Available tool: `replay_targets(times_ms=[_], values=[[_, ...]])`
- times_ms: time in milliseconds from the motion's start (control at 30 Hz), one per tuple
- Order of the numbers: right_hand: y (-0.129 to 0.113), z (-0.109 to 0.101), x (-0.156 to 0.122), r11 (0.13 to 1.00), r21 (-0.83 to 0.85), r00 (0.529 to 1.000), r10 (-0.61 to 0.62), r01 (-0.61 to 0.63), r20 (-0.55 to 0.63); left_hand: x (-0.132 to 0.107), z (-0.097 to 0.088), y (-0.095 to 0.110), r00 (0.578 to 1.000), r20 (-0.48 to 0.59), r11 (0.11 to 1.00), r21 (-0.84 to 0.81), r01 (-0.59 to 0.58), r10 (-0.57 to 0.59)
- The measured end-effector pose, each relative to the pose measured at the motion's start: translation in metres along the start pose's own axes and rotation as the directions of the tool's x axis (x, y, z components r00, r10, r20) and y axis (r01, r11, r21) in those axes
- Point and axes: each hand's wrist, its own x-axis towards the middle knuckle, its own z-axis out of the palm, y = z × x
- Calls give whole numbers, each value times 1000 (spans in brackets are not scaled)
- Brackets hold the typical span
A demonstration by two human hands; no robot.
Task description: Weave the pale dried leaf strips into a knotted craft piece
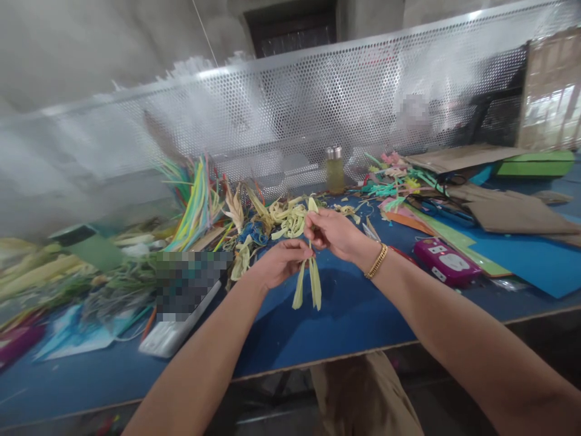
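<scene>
My left hand (287,259) and my right hand (330,233) meet above the blue table, both with fingers pinched on a pale green strip of dried husk (315,284). Two flat tails of the strip hang below my left fingertips, and its short tip sticks up above my right fingers. The part between the fingers is mostly hidden. Just behind the hands lies a heap of similar pale husk strips (289,219). A gold bracelet (376,261) circles my right wrist. Beside the right wrist, scissors (371,232) lie partly covered.
Left of my hands are a phone-like device with a blurred screen (166,336), a green box (88,247) and colourful pipe cleaners (196,206). To the right lie a purple power strip (447,261) and blue paper sheets (521,260). A jar (334,172) stands before the perforated metal panel (363,85).
</scene>
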Motion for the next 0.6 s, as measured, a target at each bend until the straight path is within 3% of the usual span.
replay_targets(times_ms=[233,333,500,600], values=[[4,0,1,999,-33,1000,3,-4,-29,-2,5,-1,1000,7,998,65,-5,4],[1,-6,4,994,-83,995,-73,67,-66,1,3,-3,996,-64,998,20,-56,57],[-5,-15,5,907,-410,974,-171,97,-148,8,-5,0,959,-213,961,-164,-223,186],[-3,-15,3,799,-581,972,-227,153,-55,9,-7,5,946,-233,936,-217,-276,225]])
